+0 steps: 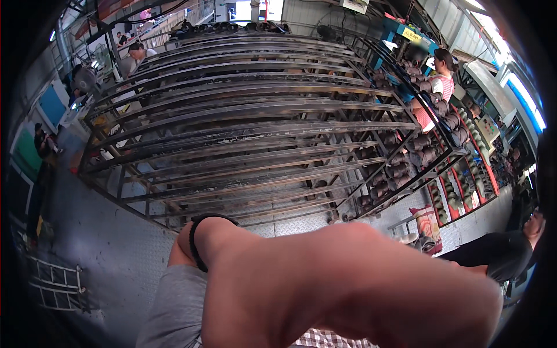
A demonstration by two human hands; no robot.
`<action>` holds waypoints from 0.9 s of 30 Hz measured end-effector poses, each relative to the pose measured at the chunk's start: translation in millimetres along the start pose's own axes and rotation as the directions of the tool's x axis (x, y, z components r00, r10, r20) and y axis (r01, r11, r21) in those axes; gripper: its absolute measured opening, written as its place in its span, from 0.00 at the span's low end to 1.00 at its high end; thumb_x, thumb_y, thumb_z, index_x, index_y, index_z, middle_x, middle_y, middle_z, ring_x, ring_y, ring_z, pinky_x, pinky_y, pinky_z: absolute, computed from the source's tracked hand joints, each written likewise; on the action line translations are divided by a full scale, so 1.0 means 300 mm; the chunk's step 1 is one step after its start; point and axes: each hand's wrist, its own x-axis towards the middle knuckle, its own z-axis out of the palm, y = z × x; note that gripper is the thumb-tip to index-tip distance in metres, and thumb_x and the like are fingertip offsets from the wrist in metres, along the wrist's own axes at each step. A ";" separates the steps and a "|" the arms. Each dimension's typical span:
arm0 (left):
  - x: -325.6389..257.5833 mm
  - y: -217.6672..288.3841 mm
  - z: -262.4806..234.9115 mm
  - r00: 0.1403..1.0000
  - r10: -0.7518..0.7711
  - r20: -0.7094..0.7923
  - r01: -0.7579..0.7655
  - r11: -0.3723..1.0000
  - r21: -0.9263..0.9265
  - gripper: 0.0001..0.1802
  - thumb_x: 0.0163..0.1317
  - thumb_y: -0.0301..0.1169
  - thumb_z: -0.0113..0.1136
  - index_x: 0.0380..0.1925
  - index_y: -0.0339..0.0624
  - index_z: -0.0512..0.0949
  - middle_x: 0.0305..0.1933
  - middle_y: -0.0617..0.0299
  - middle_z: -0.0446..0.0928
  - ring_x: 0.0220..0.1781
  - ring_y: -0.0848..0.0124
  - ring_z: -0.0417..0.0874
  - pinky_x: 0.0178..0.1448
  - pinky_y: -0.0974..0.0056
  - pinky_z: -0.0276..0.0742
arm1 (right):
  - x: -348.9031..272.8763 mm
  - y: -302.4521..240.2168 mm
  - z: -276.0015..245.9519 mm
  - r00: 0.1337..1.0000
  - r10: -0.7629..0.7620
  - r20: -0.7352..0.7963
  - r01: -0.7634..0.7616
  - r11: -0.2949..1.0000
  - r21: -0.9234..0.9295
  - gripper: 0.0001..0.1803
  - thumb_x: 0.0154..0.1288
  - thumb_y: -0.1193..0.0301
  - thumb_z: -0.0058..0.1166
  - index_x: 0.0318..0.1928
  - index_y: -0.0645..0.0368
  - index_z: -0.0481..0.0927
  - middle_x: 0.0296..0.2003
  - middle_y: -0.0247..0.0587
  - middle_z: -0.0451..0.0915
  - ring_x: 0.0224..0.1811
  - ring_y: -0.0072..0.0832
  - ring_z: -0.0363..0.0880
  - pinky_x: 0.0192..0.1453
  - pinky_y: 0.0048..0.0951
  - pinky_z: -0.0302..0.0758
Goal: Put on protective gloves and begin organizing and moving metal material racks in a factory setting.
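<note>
My left hand [290, 267] is very near the camera and fills the lower middle. Its arm comes from a grey sleeve [171, 307] at the lower left and bends sharply; a black band [197, 246] circles it. The hand reaches toward the right, slightly blurred, with one bent joint standing out. Its fingers cannot be made out separately, and nothing held is visible. My right hand is out of the picture. Beyond the hand stands a large dark metal rack [255, 130] of long parallel bars, apart from it. Checkered cloth [336, 338] shows below the hand.
Dark shoes [394, 171] fill a rack on the right, beside a red-framed rack [449, 197] of greenish shoe-shaped pieces. A person in black [493, 252] is close at right; another in a striped apron [444, 87] stands farther off. A metal frame [58, 284] lies at lower left.
</note>
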 end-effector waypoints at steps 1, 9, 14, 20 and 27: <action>-0.001 -0.001 -0.002 1.000 0.008 0.001 -0.008 1.000 0.000 0.10 0.58 0.27 0.62 0.35 0.32 0.75 0.36 0.53 0.74 0.33 0.69 0.70 0.34 0.70 0.65 | 0.010 -0.004 -0.008 1.000 -0.024 -0.009 0.023 0.996 -0.083 0.31 0.62 0.45 0.49 0.62 0.43 0.70 0.56 0.49 0.66 0.57 0.39 0.65 0.59 0.40 0.65; 0.007 0.012 -0.023 1.000 -0.007 0.019 0.007 1.000 0.000 0.13 0.56 0.28 0.66 0.37 0.29 0.76 0.35 0.54 0.74 0.32 0.71 0.70 0.33 0.72 0.63 | 0.048 0.033 -0.028 0.990 -0.143 0.007 0.123 0.821 -0.558 0.33 0.59 0.42 0.49 0.62 0.40 0.70 0.58 0.52 0.64 0.60 0.44 0.63 0.61 0.44 0.63; 0.011 0.027 -0.052 0.999 -0.035 0.022 0.035 0.999 0.002 0.16 0.55 0.29 0.68 0.38 0.28 0.77 0.35 0.55 0.74 0.32 0.72 0.70 0.32 0.73 0.62 | 0.031 0.096 -0.042 0.986 -0.159 0.045 0.149 0.738 -0.659 0.35 0.57 0.39 0.50 0.62 0.39 0.70 0.60 0.55 0.63 0.61 0.46 0.62 0.63 0.47 0.62; -0.003 0.033 -0.076 0.997 -0.068 0.040 0.065 0.995 0.069 0.19 0.53 0.29 0.71 0.40 0.26 0.79 0.35 0.55 0.75 0.31 0.74 0.70 0.31 0.74 0.61 | 0.045 0.112 -0.042 0.973 -0.204 0.104 0.212 0.635 -0.743 0.37 0.54 0.36 0.51 0.63 0.36 0.70 0.62 0.57 0.62 0.63 0.50 0.61 0.64 0.50 0.60; -0.034 -0.007 -0.125 0.983 -0.131 0.128 0.106 0.977 0.183 0.22 0.52 0.30 0.74 0.42 0.24 0.80 0.34 0.56 0.75 0.31 0.75 0.69 0.30 0.75 0.59 | 0.065 0.131 -0.038 0.957 -0.242 0.163 0.268 0.510 -0.818 0.40 0.52 0.33 0.51 0.63 0.34 0.70 0.64 0.60 0.60 0.65 0.53 0.59 0.66 0.54 0.59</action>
